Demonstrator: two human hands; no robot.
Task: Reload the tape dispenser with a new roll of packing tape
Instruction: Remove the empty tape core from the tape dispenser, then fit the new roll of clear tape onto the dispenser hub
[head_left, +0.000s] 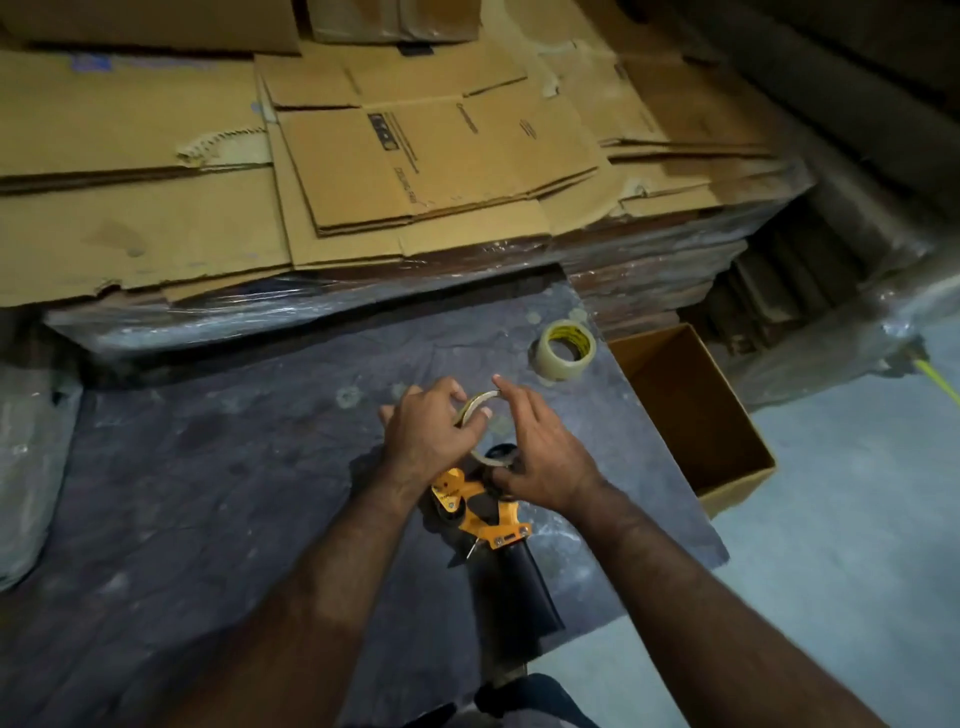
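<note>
Dark floor mat (208, 467) before flattened cardboard: I judge I'm removing the spent core (480, 410), left hand (426, 436) and right hand (540, 457) each closing its grip on it above the dispenser (480, 514); next, fetch the new roll (563, 348) standing nearby.

Dispenser (480, 512): orange frame w/ black handle. Roll (563, 349): clear tape, yellow-black core. Box (727, 452) & cardboard (441, 171): brown. Mat (234, 467): dark grey, blotchy.
</note>
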